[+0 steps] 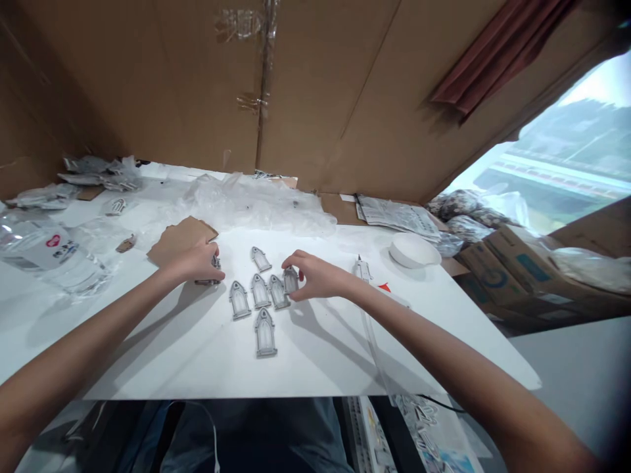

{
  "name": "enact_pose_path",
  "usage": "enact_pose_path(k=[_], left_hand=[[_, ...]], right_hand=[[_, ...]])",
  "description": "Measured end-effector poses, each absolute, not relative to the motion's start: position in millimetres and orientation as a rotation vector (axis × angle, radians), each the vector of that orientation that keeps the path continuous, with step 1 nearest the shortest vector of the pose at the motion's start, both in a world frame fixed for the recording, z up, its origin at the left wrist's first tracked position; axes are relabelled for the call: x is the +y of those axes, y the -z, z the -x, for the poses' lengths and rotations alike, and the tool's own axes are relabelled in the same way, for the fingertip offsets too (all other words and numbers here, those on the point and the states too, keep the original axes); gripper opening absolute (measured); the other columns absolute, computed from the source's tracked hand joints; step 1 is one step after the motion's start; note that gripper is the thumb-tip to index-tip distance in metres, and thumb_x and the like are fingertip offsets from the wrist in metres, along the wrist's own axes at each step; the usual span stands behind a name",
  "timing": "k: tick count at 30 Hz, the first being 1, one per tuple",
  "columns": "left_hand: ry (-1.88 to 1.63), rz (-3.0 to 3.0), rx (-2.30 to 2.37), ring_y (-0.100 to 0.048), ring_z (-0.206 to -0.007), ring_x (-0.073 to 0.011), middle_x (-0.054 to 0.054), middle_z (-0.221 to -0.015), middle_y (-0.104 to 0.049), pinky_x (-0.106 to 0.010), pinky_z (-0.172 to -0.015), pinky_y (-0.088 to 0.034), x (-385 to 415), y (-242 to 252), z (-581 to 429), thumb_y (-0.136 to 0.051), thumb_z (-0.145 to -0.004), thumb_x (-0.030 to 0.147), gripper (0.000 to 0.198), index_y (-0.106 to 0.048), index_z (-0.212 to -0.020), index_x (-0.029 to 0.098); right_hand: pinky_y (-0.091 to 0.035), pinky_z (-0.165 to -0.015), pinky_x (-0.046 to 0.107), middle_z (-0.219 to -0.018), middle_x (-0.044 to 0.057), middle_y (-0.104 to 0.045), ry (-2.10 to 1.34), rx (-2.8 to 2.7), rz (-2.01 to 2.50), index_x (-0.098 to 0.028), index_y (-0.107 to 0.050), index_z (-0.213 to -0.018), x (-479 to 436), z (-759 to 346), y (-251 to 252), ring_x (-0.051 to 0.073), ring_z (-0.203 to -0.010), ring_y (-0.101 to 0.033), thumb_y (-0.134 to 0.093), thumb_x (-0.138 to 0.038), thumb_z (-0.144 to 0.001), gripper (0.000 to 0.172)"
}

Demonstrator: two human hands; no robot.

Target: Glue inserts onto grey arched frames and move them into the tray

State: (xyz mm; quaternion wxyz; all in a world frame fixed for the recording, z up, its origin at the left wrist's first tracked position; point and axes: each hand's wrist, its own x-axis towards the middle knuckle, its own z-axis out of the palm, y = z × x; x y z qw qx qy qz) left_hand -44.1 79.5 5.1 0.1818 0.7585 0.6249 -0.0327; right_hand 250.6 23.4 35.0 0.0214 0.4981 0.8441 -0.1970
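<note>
Several grey arch-shaped window frame pieces (pixel 259 290) lie flat on a white board (pixel 305 355). My left hand (pixel 197 262) is closed around a small stack of the same grey pieces at the left of the group. My right hand (pixel 314 276) pinches the rightmost piece (pixel 290 280) of the row, fingertips on its edge. One piece (pixel 265 332) lies nearest me, another (pixel 260 259) sits alone behind the row.
A torn cardboard scrap (pixel 180 238) lies behind my left hand. Crumpled clear plastic (pixel 256 203) and a plastic bottle (pixel 44 253) sit at the back and left. A white bowl (pixel 413 250) stands right, with a glue tube (pixel 362 268) near it. Cardboard walls (pixel 315 85) enclose the back.
</note>
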Motion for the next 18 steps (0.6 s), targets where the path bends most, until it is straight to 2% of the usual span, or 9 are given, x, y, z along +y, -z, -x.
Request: enact_pose_path(k=[4, 9, 14, 18], left_hand=[[0.087, -2.122, 1.768, -0.064, -0.088, -0.026, -0.014, -0.13, -0.051, -0.029, -0.061, -0.045, 78.6, -2.8, 41.8, -0.065, -0.062, 0.052, 0.055, -0.056, -0.105, 0.02], [0.069, -2.097, 1.762, -0.064, -0.084, -0.0236, -0.013, -0.125, -0.052, -0.028, -0.057, -0.044, 75.9, -1.3, 40.8, -0.062, -0.066, 0.044, 0.047, -0.053, -0.105, 0.02], [0.036, -2.081, 1.731, -0.063, -0.089, -0.0234, -0.011, -0.118, -0.055, -0.027, -0.061, -0.046, 73.2, -5.9, 46.0, -0.061, -0.068, 0.042, 0.041, -0.053, -0.102, 0.021], [0.007, -2.088, 1.674, -0.062, -0.085, -0.0225, -0.01, -0.115, -0.055, -0.029, -0.065, -0.047, 59.3, -20.7, 45.1, -0.059, -0.069, 0.042, 0.041, -0.054, -0.103, 0.02]], right_hand=[[-0.046, -0.065, 0.027, -0.127, 0.009, -0.051, 0.636, 2.668, -1.39, -0.02, -0.054, -0.124, 15.3, -229.1, -34.9, 0.017, -0.082, -0.061, -0.077, -0.032, -0.067, 0.063], [-0.042, -0.058, 0.028, -0.135, 0.01, -0.044, 0.597, 2.666, -1.372, -0.02, -0.052, -0.127, 15.3, -217.0, -25.9, 0.014, -0.069, -0.057, -0.077, -0.03, -0.063, 0.07], [-0.042, -0.059, 0.026, -0.119, 0.009, -0.051, 0.617, 2.667, -1.384, -0.019, -0.055, -0.116, 19.5, -220.5, -17.3, 0.017, -0.077, -0.059, -0.077, -0.031, -0.064, 0.058], [-0.044, -0.064, 0.026, -0.116, 0.008, -0.052, 0.646, 2.713, -1.372, -0.02, -0.054, -0.115, 35.8, -225.4, -20.0, 0.017, -0.08, -0.058, -0.078, -0.032, -0.063, 0.058]])
